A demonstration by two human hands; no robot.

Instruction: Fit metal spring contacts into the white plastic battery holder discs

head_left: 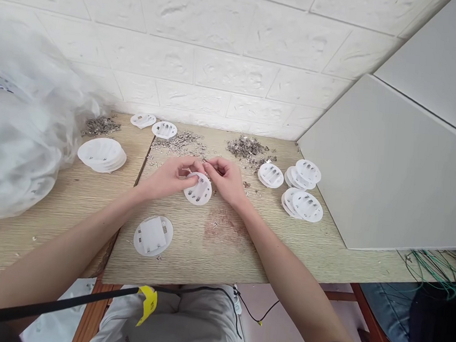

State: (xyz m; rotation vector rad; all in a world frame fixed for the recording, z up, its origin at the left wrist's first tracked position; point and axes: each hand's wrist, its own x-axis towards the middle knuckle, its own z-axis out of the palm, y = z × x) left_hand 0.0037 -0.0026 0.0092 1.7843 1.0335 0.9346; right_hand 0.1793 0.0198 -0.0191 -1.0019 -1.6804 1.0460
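Over the middle of the table, my left hand (171,177) grips a white round plastic disc (197,195) with slots and small metal contacts, thumb on its upper left edge. My right hand (227,180) is closed at the upper right of the disc, its fingertips pinched close to those of my left hand. Whatever is between them is too small to make out. Nearer to me, another white disc (153,236) lies with its raised square block upward. Beyond my hands are heaps of small metal contact pieces (246,147) and thin metal bits (180,143).
Stacked discs stand at the right (308,205) and left (100,153). A large clear plastic bag (17,134) bulges on the left. White brick wall (217,73) closes the back, and a grey panel (397,171) leans at the right. A black cable (58,302) crosses below.
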